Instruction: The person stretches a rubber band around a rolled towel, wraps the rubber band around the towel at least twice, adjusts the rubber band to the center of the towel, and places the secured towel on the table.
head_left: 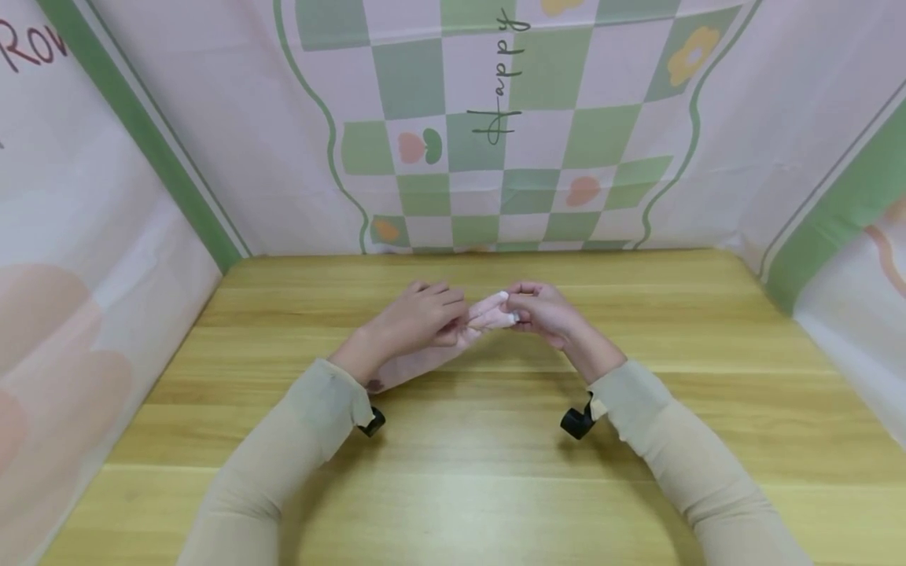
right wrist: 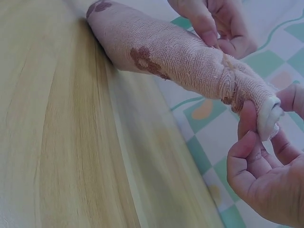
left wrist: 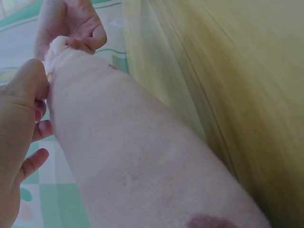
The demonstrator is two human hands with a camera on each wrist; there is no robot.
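A pink terry towel (head_left: 418,363) with brown patches is rolled into a long bundle and held above the table. Near its far end a thin tan rubber band (right wrist: 230,64) goes around the roll, and the cloth is gathered there. My left hand (head_left: 425,314) pinches the band beside the towel, thumb against finger, as the right wrist view shows. With curled fingers my right hand (head_left: 548,310) grips the narrow white-edged end of the towel (right wrist: 190,59). In the left wrist view, the roll widens toward the camera.
The wooden table (head_left: 467,472) lies under both forearms. Behind it hangs a green-and-white checked cloth (head_left: 481,189), with printed cloth (head_left: 92,196) along the left side too. Each sleeve has a small black wrist device (head_left: 576,423) at the cuff.
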